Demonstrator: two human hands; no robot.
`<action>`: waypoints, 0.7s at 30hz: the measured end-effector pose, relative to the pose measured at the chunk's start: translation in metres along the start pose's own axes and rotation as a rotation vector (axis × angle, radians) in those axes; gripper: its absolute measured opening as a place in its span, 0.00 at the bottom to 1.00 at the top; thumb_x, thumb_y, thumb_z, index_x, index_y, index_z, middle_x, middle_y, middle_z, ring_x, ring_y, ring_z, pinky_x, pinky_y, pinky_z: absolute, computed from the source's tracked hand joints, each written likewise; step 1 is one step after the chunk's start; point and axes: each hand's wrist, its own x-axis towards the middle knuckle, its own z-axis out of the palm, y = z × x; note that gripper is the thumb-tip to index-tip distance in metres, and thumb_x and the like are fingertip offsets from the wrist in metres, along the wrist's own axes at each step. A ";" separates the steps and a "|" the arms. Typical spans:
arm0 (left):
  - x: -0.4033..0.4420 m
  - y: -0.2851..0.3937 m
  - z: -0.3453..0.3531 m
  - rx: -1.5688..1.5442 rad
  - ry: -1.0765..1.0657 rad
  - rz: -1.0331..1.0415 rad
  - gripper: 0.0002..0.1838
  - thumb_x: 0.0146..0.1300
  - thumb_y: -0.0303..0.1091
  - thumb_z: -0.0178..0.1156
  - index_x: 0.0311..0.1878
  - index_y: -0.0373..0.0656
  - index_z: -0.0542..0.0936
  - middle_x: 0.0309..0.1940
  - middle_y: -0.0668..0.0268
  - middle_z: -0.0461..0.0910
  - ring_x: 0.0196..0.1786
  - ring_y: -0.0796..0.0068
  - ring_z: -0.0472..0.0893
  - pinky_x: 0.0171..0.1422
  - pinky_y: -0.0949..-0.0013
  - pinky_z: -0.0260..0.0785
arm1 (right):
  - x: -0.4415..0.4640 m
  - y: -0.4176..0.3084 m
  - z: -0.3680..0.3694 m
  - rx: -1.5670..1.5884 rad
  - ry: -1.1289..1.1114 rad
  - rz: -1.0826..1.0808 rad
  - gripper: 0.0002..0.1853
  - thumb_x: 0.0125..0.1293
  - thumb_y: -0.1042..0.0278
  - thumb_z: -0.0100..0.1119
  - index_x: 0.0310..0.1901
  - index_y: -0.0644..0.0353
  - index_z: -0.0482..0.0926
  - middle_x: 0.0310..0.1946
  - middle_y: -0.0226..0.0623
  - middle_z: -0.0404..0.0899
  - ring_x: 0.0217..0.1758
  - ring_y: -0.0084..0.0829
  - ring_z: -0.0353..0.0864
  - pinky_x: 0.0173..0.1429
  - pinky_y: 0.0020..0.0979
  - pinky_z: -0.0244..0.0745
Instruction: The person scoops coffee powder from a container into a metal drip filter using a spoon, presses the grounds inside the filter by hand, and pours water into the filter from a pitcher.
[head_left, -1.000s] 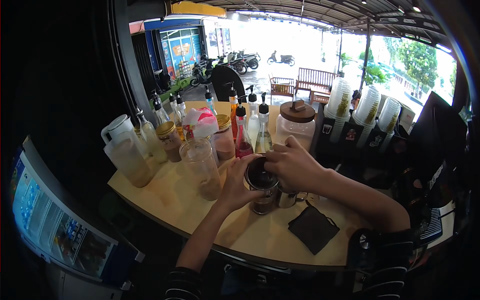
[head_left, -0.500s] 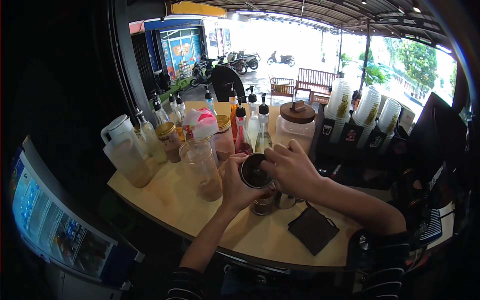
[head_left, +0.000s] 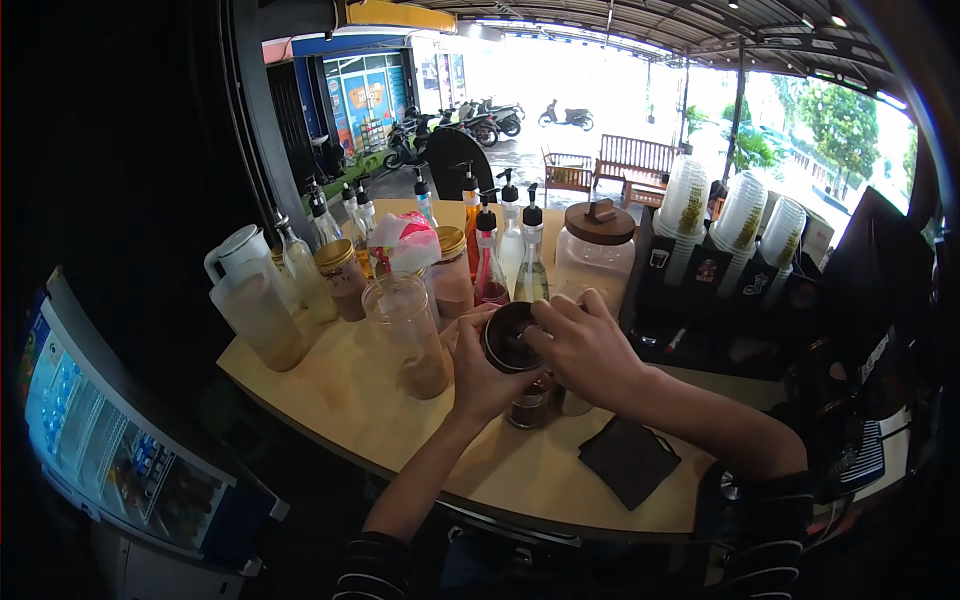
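My left hand [head_left: 478,378] is wrapped round a dark round cup [head_left: 507,342], its mouth tipped towards me. The inside of the cup looks dark brown. At its rim my right hand [head_left: 588,345] is closed, fingertips reaching into the mouth; whatever they pinch is hidden. Directly under the cup, a small glass [head_left: 529,408] with brown contents stands on the counter. Left of my hands is an open clear plastic jar [head_left: 405,335] with a little brown powder at the bottom. A folded dark cloth [head_left: 628,462] lies to the right, below my right forearm.
Several pump bottles [head_left: 487,260] line the back of the wooden counter [head_left: 400,430], beside a wood-lidded jar [head_left: 598,250]. Gold-lidded jars [head_left: 340,280] and a cloudy pitcher [head_left: 262,325] stand left. Stacked plastic cups [head_left: 684,200] fill a black holder at right. A lit fridge [head_left: 110,420] is at lower left.
The whole view has shifted slightly. My left hand still holds the cup, and my right hand stays at its mouth with only a small change of the fingers.
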 end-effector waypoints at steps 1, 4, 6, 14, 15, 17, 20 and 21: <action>0.000 -0.002 0.000 0.001 -0.001 0.001 0.48 0.30 0.41 0.83 0.55 0.40 0.64 0.53 0.58 0.69 0.57 0.64 0.73 0.63 0.63 0.66 | 0.000 -0.002 0.000 0.019 -0.028 -0.003 0.10 0.48 0.66 0.61 0.35 0.56 0.79 0.43 0.32 0.73 0.49 0.27 0.73 0.48 0.31 0.63; -0.003 -0.006 0.002 -0.065 -0.017 -0.007 0.50 0.31 0.41 0.83 0.57 0.40 0.64 0.54 0.59 0.69 0.58 0.64 0.72 0.64 0.62 0.65 | 0.001 0.002 0.002 0.023 -0.026 0.023 0.11 0.48 0.67 0.62 0.36 0.56 0.79 0.43 0.32 0.73 0.49 0.27 0.73 0.48 0.31 0.63; -0.003 -0.005 0.002 -0.008 0.001 0.041 0.50 0.31 0.40 0.83 0.58 0.40 0.63 0.55 0.59 0.68 0.59 0.65 0.71 0.66 0.61 0.64 | 0.000 0.003 0.001 0.004 0.004 0.050 0.12 0.47 0.67 0.62 0.36 0.56 0.79 0.43 0.32 0.73 0.49 0.27 0.73 0.48 0.31 0.63; -0.004 -0.018 -0.001 0.038 -0.089 0.089 0.51 0.31 0.47 0.81 0.58 0.44 0.62 0.56 0.65 0.73 0.61 0.65 0.73 0.77 0.46 0.28 | 0.003 0.003 0.001 0.141 -0.122 0.076 0.13 0.47 0.68 0.64 0.37 0.58 0.78 0.42 0.34 0.72 0.50 0.29 0.73 0.50 0.32 0.63; -0.004 -0.020 -0.003 0.053 -0.110 0.098 0.50 0.32 0.46 0.81 0.59 0.45 0.61 0.57 0.64 0.73 0.62 0.66 0.72 0.77 0.46 0.28 | 0.002 0.003 0.003 0.142 -0.120 0.075 0.13 0.47 0.68 0.64 0.37 0.58 0.78 0.42 0.34 0.72 0.50 0.29 0.73 0.50 0.32 0.63; -0.002 -0.023 -0.005 0.050 -0.131 0.141 0.50 0.34 0.45 0.80 0.59 0.45 0.61 0.58 0.64 0.72 0.64 0.66 0.71 0.77 0.46 0.27 | -0.003 0.003 0.006 0.109 -0.065 0.037 0.13 0.47 0.68 0.63 0.37 0.57 0.78 0.41 0.33 0.72 0.50 0.28 0.73 0.50 0.33 0.63; 0.002 -0.024 -0.007 0.057 -0.148 0.195 0.48 0.36 0.43 0.79 0.59 0.46 0.61 0.60 0.64 0.72 0.67 0.65 0.68 0.77 0.45 0.27 | -0.004 0.005 0.009 0.069 -0.003 0.011 0.11 0.49 0.69 0.62 0.37 0.57 0.77 0.40 0.33 0.71 0.50 0.29 0.73 0.50 0.33 0.63; 0.004 -0.024 -0.009 0.071 -0.141 0.212 0.47 0.37 0.41 0.79 0.59 0.46 0.61 0.61 0.63 0.71 0.68 0.64 0.67 0.78 0.45 0.27 | -0.004 0.005 0.008 0.068 -0.002 0.008 0.11 0.49 0.69 0.62 0.37 0.57 0.77 0.40 0.33 0.71 0.50 0.29 0.73 0.50 0.33 0.63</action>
